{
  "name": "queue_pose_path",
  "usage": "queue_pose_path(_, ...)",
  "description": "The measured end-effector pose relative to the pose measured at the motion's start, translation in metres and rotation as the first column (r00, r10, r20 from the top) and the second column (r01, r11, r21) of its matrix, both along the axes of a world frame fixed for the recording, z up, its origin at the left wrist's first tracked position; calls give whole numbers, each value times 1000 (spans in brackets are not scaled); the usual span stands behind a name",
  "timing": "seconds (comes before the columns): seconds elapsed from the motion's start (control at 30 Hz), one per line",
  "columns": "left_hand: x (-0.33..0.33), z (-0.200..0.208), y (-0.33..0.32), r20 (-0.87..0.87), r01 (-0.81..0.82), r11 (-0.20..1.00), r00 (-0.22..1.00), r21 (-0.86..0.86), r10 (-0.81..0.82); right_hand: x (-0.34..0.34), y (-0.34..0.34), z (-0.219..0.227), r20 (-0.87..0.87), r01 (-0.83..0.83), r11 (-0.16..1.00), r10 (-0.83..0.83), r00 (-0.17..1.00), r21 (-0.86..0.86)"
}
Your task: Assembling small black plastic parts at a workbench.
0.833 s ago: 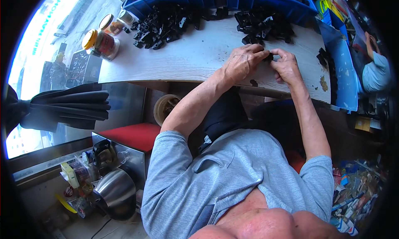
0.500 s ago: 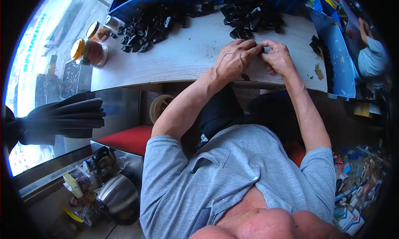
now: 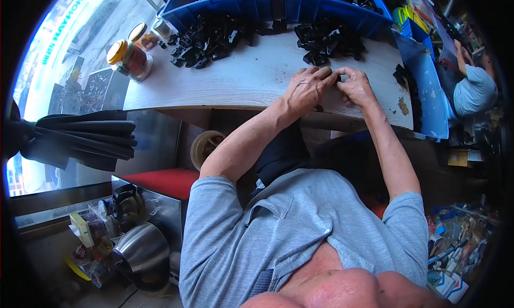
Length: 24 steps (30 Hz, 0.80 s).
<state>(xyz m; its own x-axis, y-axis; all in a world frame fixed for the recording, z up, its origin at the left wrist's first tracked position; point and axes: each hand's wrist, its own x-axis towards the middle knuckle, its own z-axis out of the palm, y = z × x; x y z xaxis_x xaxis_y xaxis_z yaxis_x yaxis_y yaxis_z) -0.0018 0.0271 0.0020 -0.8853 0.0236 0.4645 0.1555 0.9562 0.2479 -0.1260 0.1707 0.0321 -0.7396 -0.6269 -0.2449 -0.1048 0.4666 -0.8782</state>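
Near the front edge of the white worktop [image 3: 225, 88], my left hand [image 3: 309, 88] and my right hand [image 3: 355, 87] meet fingertip to fingertip. A small black piece [image 3: 339, 79] shows between the fingers of my right hand, mostly covered by them. The left fingers are curled in against it, and what they grip is hidden. Beyond my hands lies a heap of small black plastic parts [image 3: 329, 40]. Another, larger pile of black parts [image 3: 209, 43] spreads to the left of it.
Two blue bins [image 3: 225, 7] [image 3: 334, 12] with black parts stand along the back. A blue tray [image 3: 428, 88] borders the right side. Lidded jars [image 3: 130, 61] stand at the left. A co-worker [image 3: 474, 88] sits at far right. A steel kettle [image 3: 142, 249] is at lower left.
The whole view has tilted, so the back bins show more fully. Both hands stay together at the same place over the worktop, with little visible finger movement.
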Motion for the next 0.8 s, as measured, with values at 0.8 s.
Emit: queue_pose_path(0.8,9,-4,12,-77,-87,996,993,-36,84,-2,1,7,-107,-102,986,116,987,132)
